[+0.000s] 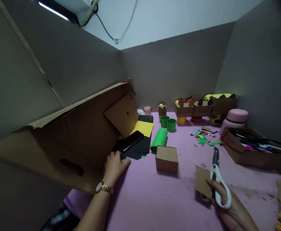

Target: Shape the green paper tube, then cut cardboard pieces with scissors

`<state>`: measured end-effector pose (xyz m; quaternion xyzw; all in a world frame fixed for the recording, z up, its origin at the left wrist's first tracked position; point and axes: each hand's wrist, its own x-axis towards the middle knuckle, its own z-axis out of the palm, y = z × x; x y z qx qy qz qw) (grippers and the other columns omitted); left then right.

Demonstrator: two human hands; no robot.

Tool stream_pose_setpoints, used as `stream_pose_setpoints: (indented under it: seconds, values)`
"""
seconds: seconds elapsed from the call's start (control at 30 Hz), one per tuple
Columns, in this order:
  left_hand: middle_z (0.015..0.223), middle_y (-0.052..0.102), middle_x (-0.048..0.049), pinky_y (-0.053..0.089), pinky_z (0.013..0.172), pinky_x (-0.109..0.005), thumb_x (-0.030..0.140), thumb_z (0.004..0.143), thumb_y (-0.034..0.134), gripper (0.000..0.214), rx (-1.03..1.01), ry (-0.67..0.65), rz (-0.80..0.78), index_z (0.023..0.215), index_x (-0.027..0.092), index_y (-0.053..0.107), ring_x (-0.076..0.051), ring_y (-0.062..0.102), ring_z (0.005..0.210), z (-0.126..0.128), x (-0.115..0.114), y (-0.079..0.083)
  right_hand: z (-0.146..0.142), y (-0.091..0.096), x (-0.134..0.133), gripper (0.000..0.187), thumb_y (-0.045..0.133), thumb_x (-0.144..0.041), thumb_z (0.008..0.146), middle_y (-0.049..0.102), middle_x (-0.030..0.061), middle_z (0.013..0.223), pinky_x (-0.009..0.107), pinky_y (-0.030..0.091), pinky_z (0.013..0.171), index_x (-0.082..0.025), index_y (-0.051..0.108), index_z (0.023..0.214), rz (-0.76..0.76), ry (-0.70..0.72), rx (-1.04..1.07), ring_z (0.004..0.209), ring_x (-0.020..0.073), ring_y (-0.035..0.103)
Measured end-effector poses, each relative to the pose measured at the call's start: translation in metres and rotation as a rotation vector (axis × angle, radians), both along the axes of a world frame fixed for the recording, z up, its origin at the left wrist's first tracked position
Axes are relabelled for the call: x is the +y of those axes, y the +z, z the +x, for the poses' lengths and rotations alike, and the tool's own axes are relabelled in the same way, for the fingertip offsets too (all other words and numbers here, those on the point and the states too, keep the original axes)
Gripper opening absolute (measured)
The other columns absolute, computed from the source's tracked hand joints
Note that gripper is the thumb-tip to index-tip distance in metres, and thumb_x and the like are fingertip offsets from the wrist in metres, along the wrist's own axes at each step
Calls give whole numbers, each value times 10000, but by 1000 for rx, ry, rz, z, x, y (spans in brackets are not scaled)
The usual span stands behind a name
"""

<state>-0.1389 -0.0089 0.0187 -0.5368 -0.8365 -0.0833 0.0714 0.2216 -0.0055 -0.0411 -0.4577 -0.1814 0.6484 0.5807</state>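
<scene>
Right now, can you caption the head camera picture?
Right hand holding scissors and cardboard, left hand near a black phone.

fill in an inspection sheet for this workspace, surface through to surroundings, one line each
Surface: pink tabletop, stained towards the right.
Work items: white-handled scissors, cardboard piece, small cardboard box.
Clutter: coloured paper scraps, phone on black sheets, box of pens.
Left hand: beside the black sheets' edge; grip unclear.
Right hand: holding the scissors and cardboard piece.
Cables: dark cable and pale cable, high up.
Surroundings: grey panels; large open carton at left.
</scene>
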Motion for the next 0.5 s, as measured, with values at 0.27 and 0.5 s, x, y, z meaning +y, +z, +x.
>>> stream_pose_setpoints:
  seconds: [0.27,0.5]
  values:
    - [916,639,-110,364,812,-408,348,888,381,321,159,-268,-72,813,196,653,-277,536,941,9,0,1,2,5,0,362,834,-179,485,689,-67,602,147,473,394,-197,656,800,-68,-68,45,478,112,600]
    - [880,644,-41,424,842,-407,251,896,481,181,226,-366,-186,850,146,621,-189,585,863,10,-2,-13,2,-2,2,425,841,-207,491,716,-62,659,156,510,437,-187,653,871,24,-16,33,521,124,623]
